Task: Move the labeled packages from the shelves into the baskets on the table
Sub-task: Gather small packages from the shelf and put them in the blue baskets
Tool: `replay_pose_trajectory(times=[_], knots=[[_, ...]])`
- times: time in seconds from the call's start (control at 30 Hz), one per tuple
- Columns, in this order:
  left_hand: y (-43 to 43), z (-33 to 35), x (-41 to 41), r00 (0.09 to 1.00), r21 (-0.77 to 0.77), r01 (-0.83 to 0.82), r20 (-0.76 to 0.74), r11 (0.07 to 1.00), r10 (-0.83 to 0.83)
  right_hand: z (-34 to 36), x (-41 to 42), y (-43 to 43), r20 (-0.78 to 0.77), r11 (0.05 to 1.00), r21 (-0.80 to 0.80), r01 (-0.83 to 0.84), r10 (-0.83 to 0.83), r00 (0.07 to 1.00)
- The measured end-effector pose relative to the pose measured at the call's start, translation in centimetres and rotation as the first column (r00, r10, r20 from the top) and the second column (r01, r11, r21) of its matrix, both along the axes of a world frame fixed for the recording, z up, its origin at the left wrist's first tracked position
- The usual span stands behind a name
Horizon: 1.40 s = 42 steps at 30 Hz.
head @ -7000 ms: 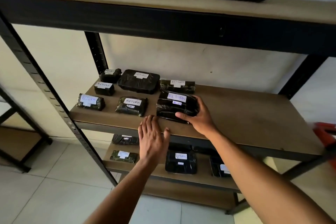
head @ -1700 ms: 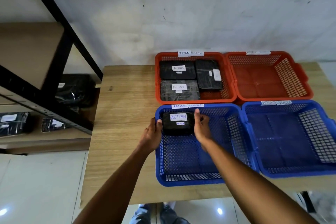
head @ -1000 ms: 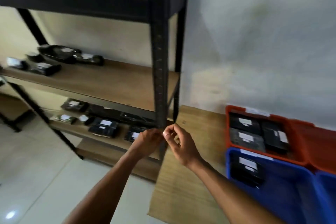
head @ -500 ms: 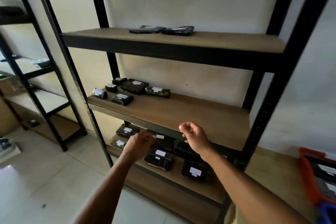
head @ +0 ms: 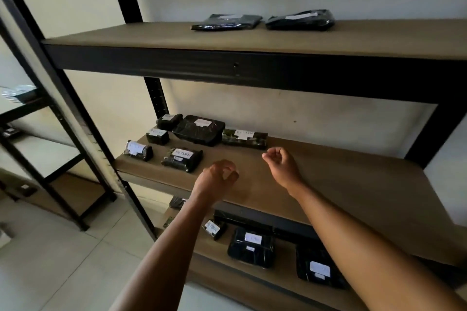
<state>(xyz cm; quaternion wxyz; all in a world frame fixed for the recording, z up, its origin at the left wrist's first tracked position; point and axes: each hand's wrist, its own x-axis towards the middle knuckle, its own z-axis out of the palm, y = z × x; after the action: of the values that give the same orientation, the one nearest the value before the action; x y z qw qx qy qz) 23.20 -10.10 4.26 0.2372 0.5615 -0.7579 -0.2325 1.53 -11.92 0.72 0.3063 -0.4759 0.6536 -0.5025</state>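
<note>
Top shelf: two flat black packs with white labels lie side by side, the left pack and, at its 3 o'clock, the right pack.

Middle shelf: six dark, white-labelled packages cluster at the left end. The big pack lies at the back. The long pack is just beside it at 3 o'clock, the cube at 10, the small pack at 8 and the RETURN pack at 7. The end pack sits at that one's 9.

Lower shelf: a tilted pack, with a square pack and then a corner pack towards its 4 o'clock.
</note>
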Motion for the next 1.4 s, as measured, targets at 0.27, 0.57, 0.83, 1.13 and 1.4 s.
replay_pose_trajectory(times=[0.27, 0.57, 0.83, 1.13, 1.4], knots=[[-6.8, -4.1, 1.5, 0.966, -0.083, 0.168, 0.214, 0.982, -0.147, -0.6, -0.3, -7.0, -0.150, 0.989, 0.092, 0.119, -0.104, 0.983], [-8.0, -5.8, 1.7, 0.955, -0.106, 0.243, 0.202, 0.964, -0.219, -1.6, 0.4, -11.3, -0.295, 0.983, 0.118, 0.143, -0.103, 0.950], [-8.3, -6.2, 1.8, 0.960, -0.136, 0.244, 0.173, 0.960, -0.219, -1.6, 1.9, -9.6, -0.190, 0.971, -0.069, 0.229, -0.239, 0.952], [-7.3, -4.3, 2.7, 0.933, 0.044, 0.194, -0.318, 0.980, -0.170, 0.2, 4.3, 0.6, -0.076, 0.980, -0.066, 0.186, -0.191, 0.979], [-6.1, -2.9, 3.5, 0.847, -0.114, 0.264, -0.448, 0.958, -0.287, 0.1, 7.6, 5.5, -0.011, 0.983, -0.131, 0.126, -0.128, 0.992]])
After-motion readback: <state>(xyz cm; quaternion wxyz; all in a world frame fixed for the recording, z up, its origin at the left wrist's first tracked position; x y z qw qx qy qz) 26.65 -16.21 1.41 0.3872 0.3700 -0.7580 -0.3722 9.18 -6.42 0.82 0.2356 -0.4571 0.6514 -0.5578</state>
